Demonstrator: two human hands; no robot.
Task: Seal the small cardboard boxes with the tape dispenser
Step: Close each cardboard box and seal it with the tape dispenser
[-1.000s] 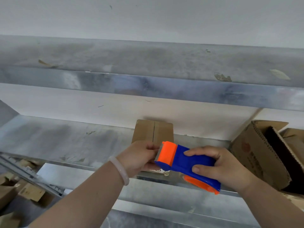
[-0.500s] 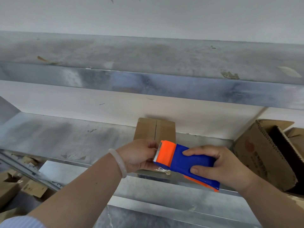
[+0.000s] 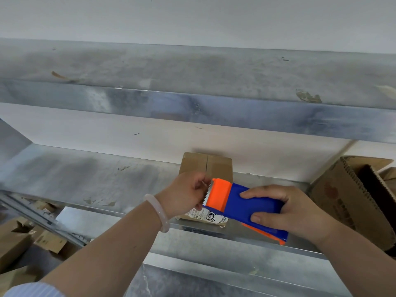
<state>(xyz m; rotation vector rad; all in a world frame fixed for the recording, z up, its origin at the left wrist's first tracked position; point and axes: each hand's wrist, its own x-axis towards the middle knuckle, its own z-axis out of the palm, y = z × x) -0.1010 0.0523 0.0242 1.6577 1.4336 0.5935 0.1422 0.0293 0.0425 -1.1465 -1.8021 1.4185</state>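
Observation:
A small cardboard box (image 3: 206, 165) lies on the metal shelf (image 3: 85, 176), its two top flaps meeting at a centre seam and a printed label on its near side. My right hand (image 3: 285, 213) grips the blue and orange tape dispenser (image 3: 242, 205) just above the box's near end. My left hand (image 3: 188, 191) pinches at the tape end by the dispenser's serrated blade. The tape strip itself is too thin to make out. The middle of the box is hidden behind my hands.
A larger open cardboard box (image 3: 351, 200) stands tilted on the shelf at the right. An upper metal shelf (image 3: 192, 82) runs across above. Several small cardboard boxes (image 3: 19, 239) lie low at the left beside a metal rail (image 3: 42, 219).
My hands and the dispenser have stayed over the box's near end. My left fingers have shifted slightly at the blade. The view has tilted a little.

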